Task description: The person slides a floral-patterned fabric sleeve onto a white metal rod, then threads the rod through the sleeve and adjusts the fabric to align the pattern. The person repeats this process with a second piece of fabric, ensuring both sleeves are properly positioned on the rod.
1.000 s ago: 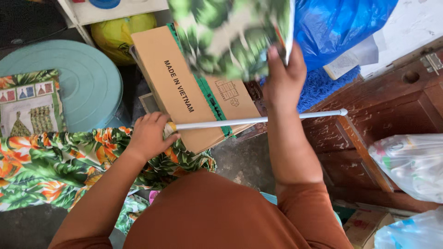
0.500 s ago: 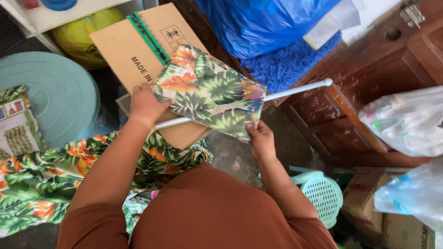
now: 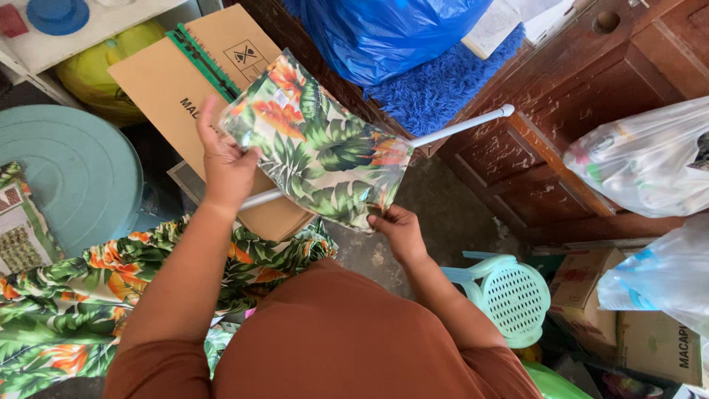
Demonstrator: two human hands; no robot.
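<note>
Far left, a teal round lid [image 3: 63,174] flat on the floor, a leaf-print cloth [image 3: 66,303] heaped near it. Left hand [image 3: 225,166] closed on the upper left edge of a clear-wrapped leaf-print packet [image 3: 317,144] and seemingly on the thin white rod [image 3: 461,125] behind it — so the packet hangs flat, face up to view. Behind, a brown cardboard box [image 3: 159,89] leaning. Right hand [image 3: 399,229] pinched on the packet's lower corner, keeping it taut, mid-scene above the concrete floor. Farther right, a dark wooden cabinet [image 3: 591,96], a mint plastic stool [image 3: 509,295] low and near.
</note>
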